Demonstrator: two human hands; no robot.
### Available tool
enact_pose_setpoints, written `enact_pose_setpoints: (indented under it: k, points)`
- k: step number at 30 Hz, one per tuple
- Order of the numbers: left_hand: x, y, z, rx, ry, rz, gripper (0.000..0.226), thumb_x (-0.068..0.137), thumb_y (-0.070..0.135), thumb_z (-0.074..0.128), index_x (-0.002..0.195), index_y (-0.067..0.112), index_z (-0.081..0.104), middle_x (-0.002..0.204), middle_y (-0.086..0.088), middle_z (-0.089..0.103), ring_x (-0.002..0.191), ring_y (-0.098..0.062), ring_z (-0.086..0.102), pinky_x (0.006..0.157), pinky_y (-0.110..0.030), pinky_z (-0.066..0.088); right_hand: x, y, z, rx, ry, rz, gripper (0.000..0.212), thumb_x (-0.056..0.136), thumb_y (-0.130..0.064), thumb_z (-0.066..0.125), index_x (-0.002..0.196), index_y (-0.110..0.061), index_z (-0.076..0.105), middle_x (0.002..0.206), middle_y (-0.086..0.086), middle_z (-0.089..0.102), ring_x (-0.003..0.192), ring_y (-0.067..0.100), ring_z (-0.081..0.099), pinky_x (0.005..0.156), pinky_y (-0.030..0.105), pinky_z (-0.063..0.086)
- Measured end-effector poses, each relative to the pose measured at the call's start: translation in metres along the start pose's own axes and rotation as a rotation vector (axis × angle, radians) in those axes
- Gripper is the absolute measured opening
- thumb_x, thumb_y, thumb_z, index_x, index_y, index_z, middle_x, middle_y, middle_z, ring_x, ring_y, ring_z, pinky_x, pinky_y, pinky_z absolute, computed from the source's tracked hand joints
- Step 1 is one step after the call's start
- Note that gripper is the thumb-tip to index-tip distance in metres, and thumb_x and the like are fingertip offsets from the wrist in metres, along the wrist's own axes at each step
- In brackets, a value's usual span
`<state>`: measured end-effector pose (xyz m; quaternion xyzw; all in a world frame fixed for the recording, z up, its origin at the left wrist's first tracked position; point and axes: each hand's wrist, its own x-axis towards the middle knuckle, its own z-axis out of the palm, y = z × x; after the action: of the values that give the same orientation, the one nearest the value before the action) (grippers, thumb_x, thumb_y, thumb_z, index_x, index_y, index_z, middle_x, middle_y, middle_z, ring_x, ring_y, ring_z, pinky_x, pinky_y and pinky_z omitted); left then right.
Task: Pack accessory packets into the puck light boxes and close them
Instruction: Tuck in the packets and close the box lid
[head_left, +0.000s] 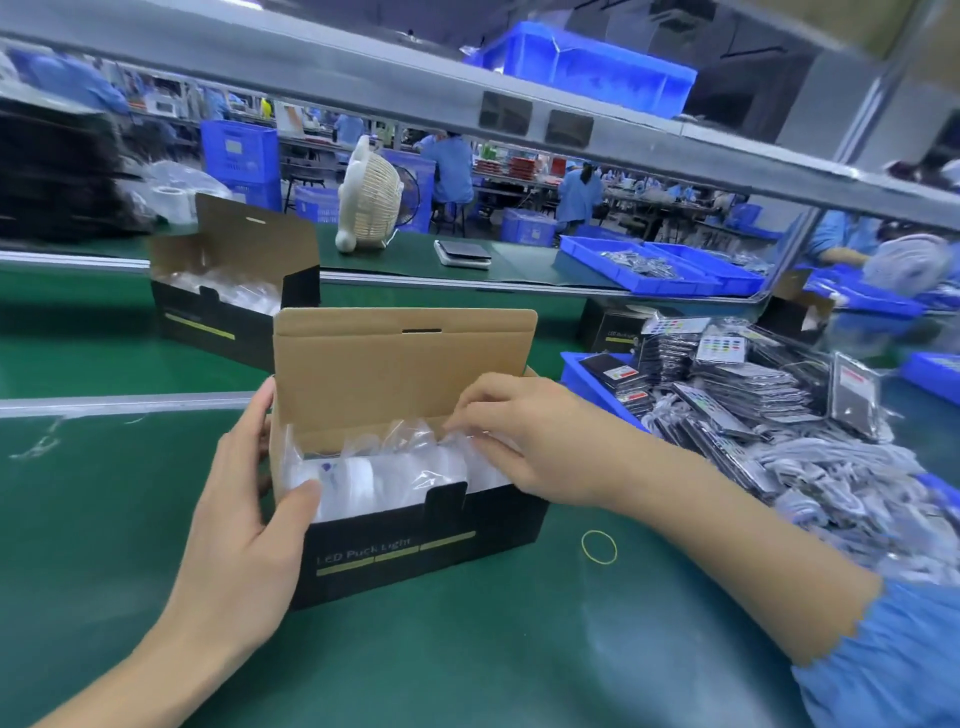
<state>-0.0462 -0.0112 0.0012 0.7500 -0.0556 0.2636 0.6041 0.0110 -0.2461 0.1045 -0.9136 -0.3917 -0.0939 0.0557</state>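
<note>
1. Cardboard, black outside and brown inside, is forming the puck light box (415, 551) that is standing on the green desk (467, 649) with its lid (405, 364) raised upright at the back.
2. Clear plastic bags (395, 457) with white contents are filling this box and rising above its front wall.
3. Gripping the box's left end is the left hand (249, 519), its thumb curling over the front corner and its fingers lying along the side wall.
4. Reaching into the box's right end is the right hand (524, 441), its fingers pinching the crinkled plastic at the top of the bags.
5. Standing further back on the left is a second open box (228, 312), also holding clear plastic.
6. Lying heaped in and over a blue tray (587, 379) just right of the right hand are the accessory packets (753, 395), dark flat bags with white cords.
7. Resting alone on the desk near the right forearm is a yellow rubber band (599, 546).
8. Sitting across the desk is another blue bin (649, 270) holding small metallic parts.
</note>
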Motion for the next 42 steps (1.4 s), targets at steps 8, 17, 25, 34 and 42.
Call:
enact_pose_setpoints:
  k: [8,17,25,34,42]
  points:
    - [0.011,-0.033,0.001,0.062,0.113,-0.046,0.081,0.07,0.029,0.043,0.148,0.052,0.041,0.144,0.025,0.049,0.134,0.003,0.047,0.102,-0.046,0.041,-0.122,0.023,-0.016,-0.202,0.127,0.363,0.024,0.083,-0.02,0.037,0.074,-0.02,0.059,0.088,-0.005,0.064,0.082,0.023,0.061,0.067,0.035,0.05]
    - [0.018,-0.069,-0.009,0.227,0.195,-0.162,0.065,0.083,0.028,0.043,0.145,0.046,0.048,0.119,0.016,0.071,0.102,-0.019,0.071,0.079,-0.049,0.061,-0.19,0.091,-0.042,-0.506,-0.318,0.53,0.041,0.077,-0.03,0.073,0.116,-0.033,0.058,0.112,-0.015,0.059,0.109,0.014,0.057,0.088,0.029,0.045]
    - [0.001,-0.001,0.012,-0.084,0.233,-0.287,0.055,0.077,0.025,0.051,0.113,0.065,0.057,0.118,0.032,0.066,0.115,0.001,0.06,0.091,-0.038,0.045,-0.197,0.09,-0.069,-0.501,0.039,0.412,0.013,0.075,-0.036,0.08,0.084,-0.034,0.072,0.084,-0.017,0.066,0.065,0.011,0.062,0.056,0.029,0.05]
    - [-0.003,0.0,0.014,-0.315,0.138,-0.26,0.054,0.098,0.004,0.053,0.109,0.055,0.065,0.119,0.027,0.07,0.118,0.003,0.06,0.101,-0.031,0.039,-0.055,-0.036,-0.066,0.725,0.218,0.115,0.031,0.077,-0.023,0.08,0.106,-0.026,0.068,0.079,-0.006,0.067,0.068,0.009,0.064,0.061,0.021,0.054]
    - [-0.005,0.001,0.006,-0.323,0.109,-0.119,0.044,0.083,0.017,0.057,0.123,0.031,0.068,0.116,0.012,0.075,0.11,-0.004,0.067,0.089,-0.03,0.046,0.056,-0.071,0.003,0.573,-0.074,0.17,0.008,0.086,-0.028,0.061,0.086,-0.022,0.066,0.077,-0.009,0.062,0.066,0.009,0.053,0.062,0.028,0.045]
